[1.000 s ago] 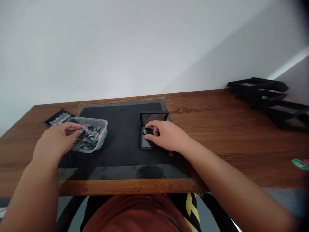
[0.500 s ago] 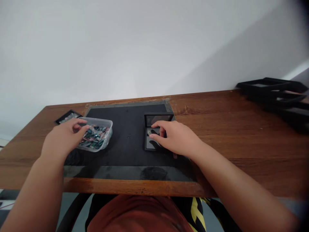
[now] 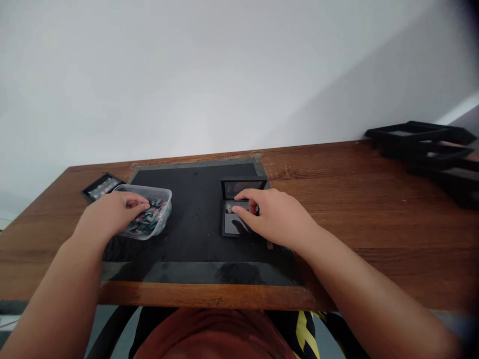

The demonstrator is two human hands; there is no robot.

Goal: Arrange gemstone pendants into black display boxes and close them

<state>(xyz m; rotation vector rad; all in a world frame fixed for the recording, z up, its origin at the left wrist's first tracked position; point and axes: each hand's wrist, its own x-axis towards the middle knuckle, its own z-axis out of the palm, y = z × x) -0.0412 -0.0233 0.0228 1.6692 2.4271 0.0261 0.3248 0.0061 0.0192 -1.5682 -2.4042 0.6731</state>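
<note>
My left hand (image 3: 108, 214) reaches into a clear plastic tub (image 3: 169, 202) full of small shiny pieces (image 3: 149, 222) in green, pink and white. Its thumb and fingertips are pinched together above the pieces; whether something is between them is too small to make out. On the right, my right hand (image 3: 271, 212) rests at a flat black case (image 3: 223, 224) whose lid (image 3: 243, 185) stands raised. The thumb and index finger are apart there, beside a small pale piece (image 3: 229, 207) on the grey inside. The other fingers curl over the case and hide part of it.
A black mat (image 3: 194, 219) lies under the tub and case on a wooden table (image 3: 337, 199). Behind the tub sits another black case (image 3: 101, 185) with pale contents. Black trays (image 3: 419, 134) are stacked at the far right, and a wall (image 3: 205, 75) stands behind.
My left hand has moved right and down into the tub, and its fingers have closed together. The right hand stays at the black case. The view has shifted slightly.
</note>
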